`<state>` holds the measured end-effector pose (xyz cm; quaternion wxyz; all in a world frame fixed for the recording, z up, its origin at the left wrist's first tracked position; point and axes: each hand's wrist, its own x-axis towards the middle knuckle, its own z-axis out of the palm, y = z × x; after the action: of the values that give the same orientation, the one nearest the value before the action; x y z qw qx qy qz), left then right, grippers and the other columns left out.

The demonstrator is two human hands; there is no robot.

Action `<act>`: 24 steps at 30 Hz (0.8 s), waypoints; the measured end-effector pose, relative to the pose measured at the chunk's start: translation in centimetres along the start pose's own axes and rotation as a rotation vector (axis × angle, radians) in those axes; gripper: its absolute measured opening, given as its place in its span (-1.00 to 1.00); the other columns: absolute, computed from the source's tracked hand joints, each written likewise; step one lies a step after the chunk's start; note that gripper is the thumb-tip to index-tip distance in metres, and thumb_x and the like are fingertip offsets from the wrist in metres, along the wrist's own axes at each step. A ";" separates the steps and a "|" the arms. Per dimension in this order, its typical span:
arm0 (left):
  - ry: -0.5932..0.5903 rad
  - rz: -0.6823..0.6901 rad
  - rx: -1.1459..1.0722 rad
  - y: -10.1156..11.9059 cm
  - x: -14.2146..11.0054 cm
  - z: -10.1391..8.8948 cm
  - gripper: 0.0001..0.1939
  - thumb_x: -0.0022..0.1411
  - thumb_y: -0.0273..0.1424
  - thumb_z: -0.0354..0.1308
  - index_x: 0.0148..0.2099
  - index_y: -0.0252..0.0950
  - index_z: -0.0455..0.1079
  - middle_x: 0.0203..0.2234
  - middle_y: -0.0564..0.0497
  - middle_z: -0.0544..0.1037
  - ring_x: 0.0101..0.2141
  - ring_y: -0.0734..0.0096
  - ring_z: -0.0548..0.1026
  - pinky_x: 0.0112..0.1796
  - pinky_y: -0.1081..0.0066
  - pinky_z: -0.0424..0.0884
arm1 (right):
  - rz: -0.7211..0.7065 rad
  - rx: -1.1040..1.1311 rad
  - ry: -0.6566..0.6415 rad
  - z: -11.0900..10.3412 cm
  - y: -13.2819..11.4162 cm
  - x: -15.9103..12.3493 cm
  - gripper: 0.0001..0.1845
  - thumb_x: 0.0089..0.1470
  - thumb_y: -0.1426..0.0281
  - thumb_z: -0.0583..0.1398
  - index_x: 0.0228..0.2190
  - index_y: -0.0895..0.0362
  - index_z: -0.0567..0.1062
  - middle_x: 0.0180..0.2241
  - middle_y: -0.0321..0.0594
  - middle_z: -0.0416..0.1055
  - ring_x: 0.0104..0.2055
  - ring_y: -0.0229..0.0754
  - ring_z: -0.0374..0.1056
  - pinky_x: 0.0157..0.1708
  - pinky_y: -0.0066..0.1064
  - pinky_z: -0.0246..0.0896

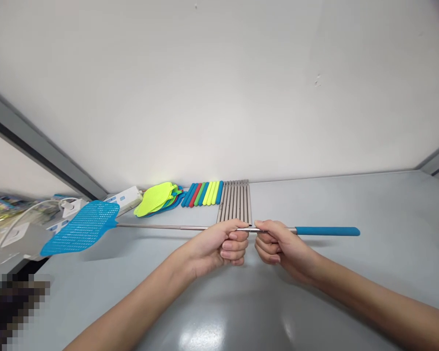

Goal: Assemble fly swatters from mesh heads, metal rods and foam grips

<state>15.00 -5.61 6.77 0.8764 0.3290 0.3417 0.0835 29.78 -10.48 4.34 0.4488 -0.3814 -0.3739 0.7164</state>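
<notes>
A telescopic fly swatter stretches sideways above the table, its blue mesh head at the left and its blue grip at the right. My left hand is closed around the metal rod near its middle. Close beside it, my right hand is wrapped round the thicker part of the same rod, left of the blue grip. Both thumbs lie along the rod, nearly meeting. Behind my hands, a row of metal telescopic rods lies on the table, their near ends partly hidden by my left hand.
Left of the rods lie several coloured grips in a row, then a stack of swatter heads with a yellow one on top. A white power strip and cables are farther left. A white wall rises behind the grey table.
</notes>
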 end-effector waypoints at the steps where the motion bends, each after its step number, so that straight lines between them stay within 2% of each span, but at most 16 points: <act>1: 0.001 0.001 0.001 0.0 -0.1 0.0 -0.65 0.08 -0.35 -0.10 -0.65 -0.28 -0.14 -0.83 0.23 -0.13 -0.76 0.66 -0.14 -0.60 0.54 0.03 | -0.004 -0.004 -0.002 0.0 -0.1 0.0 -0.53 -0.01 0.29 0.02 -0.77 0.13 -0.10 -0.80 -0.46 -0.24 -0.75 -0.43 -0.18 -0.67 -0.46 -0.30; 12: 0.025 0.016 0.003 0.4 -2.0 0.3 -0.66 0.12 -0.33 -0.11 -0.64 -0.29 -0.09 -0.83 0.23 -0.11 -0.76 0.66 -0.15 -0.59 0.54 0.03 | -0.008 -0.005 -0.049 0.2 -0.9 -0.7 -0.54 0.02 0.29 0.00 -0.76 0.13 -0.09 -0.80 -0.47 -0.24 -0.75 -0.44 -0.20 -0.67 -0.45 -0.36; 24: 0.054 0.037 0.019 0.5 -3.4 -0.3 -0.64 0.12 -0.30 -0.09 -0.64 -0.29 -0.10 -0.83 0.23 -0.11 -0.76 0.66 -0.13 -0.57 0.52 0.05 | 0.029 -0.032 -0.045 0.4 -1.9 -1.3 -0.54 0.03 0.29 0.00 -0.75 0.13 -0.10 -0.78 -0.46 -0.25 -0.73 -0.42 -0.23 -0.65 -0.44 -0.36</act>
<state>12.25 -6.30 8.77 0.8619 0.3413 0.3600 0.1053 30.47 -11.16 6.44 0.4236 -0.3779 -0.3896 0.7253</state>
